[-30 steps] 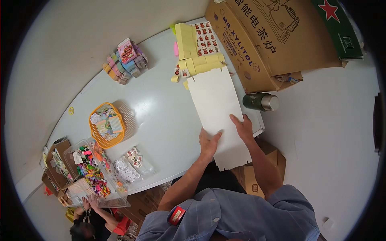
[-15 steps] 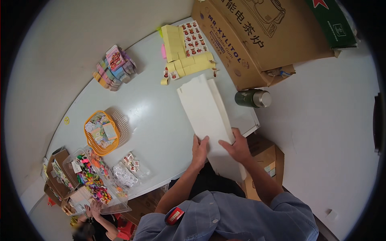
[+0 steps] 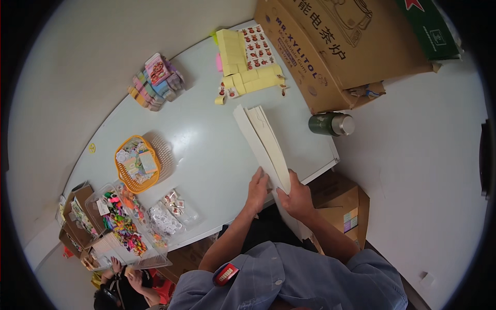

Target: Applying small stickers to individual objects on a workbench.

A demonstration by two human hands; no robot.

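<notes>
A long stack of white paper sheets (image 3: 268, 146) is held between my hands, tilted over the table's near right side. It looks folded or layered along its length, with a cream inner face showing faint lines at the far end. My left hand (image 3: 258, 191) grips the stack's left edge, thumb on top. My right hand (image 3: 296, 196) is closed round the right edge at about the same height. The stack's lower end passes down between my forearms and is partly hidden by the right one.
Yellow strips (image 3: 253, 80) and a sticker sheet (image 3: 260, 47) lie at the table's far end. A green thermos (image 3: 331, 124) stands near cardboard boxes (image 3: 310, 77). Leftward are an orange basket (image 3: 138, 189), colourful packs (image 3: 164, 82) and trays of trinkets (image 3: 126, 230). A co-worker (image 3: 135, 287) sits lower left.
The stack has turned and narrowed in view, now showing its cream inner layer. Both hands have drawn closer together. The co-worker's hands have moved apart.
</notes>
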